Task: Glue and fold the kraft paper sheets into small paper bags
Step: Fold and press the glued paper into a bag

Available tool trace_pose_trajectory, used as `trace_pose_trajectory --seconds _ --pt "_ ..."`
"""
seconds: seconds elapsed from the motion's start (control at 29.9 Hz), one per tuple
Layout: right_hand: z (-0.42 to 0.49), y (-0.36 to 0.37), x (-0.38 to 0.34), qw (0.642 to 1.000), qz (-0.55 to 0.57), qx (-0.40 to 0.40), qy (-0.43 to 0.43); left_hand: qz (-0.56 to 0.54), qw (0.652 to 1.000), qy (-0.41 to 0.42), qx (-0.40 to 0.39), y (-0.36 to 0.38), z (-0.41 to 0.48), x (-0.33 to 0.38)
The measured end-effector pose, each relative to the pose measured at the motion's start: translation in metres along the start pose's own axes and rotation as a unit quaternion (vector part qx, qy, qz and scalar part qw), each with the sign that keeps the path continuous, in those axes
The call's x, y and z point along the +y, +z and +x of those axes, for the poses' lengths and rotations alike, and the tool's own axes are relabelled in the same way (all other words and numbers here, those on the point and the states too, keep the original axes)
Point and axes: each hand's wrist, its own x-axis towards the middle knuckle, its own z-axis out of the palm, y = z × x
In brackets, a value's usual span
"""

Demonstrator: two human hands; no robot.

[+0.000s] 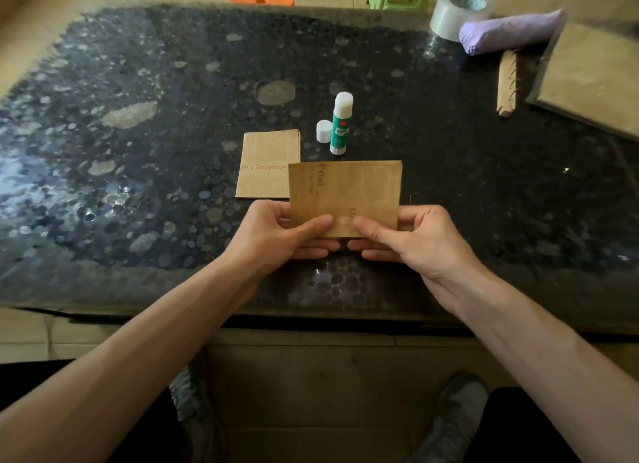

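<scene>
Dark speckled stone table [138, 172] over a tan floor. Nearest, at 6 o'clock, two grey shoes [453, 424] under the table edge. Just above, left hand [276, 236] and right hand [411, 241] both pinched shut on the bottom edge of a brown kraft paper sheet [345, 193], thumbs on top, fingers beneath, sheet held up off the table. Behind it toward 11 o'clock, flat paper stack [266, 165] with printed words. Toward 12 o'clock, open glue stick [341, 124] standing up, white cap [323, 130] just beside. Far off at 1 o'clock, tape roll [456, 11], purple bundle [511, 30], more brown paper [594, 79].
</scene>
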Motion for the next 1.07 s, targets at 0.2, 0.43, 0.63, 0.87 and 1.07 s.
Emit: trace_pose_trajectory --seconds 0.2,0.43,0.63,0.87,1.07 --pt "0.003 -0.008 -0.005 1.000 0.012 -0.002 0.016 -0.012 1.000 -0.022 -0.010 -0.007 0.001 0.009" --pt "0.003 -0.007 -0.005 0.999 0.034 -0.008 0.015 0.000 1.000 -0.005 -0.002 -0.006 0.001 0.009" --pt "-0.001 0.002 0.003 0.999 -0.035 0.006 -0.028 0.049 0.999 0.009 -0.013 0.003 -0.002 0.000" --pt "0.001 0.000 0.003 0.999 -0.042 0.012 -0.013 0.033 0.999 -0.010 -0.016 -0.002 0.001 0.001" --pt "0.004 -0.008 0.000 1.000 -0.019 0.014 0.015 0.009 1.000 -0.022 -0.007 -0.005 0.004 0.002"
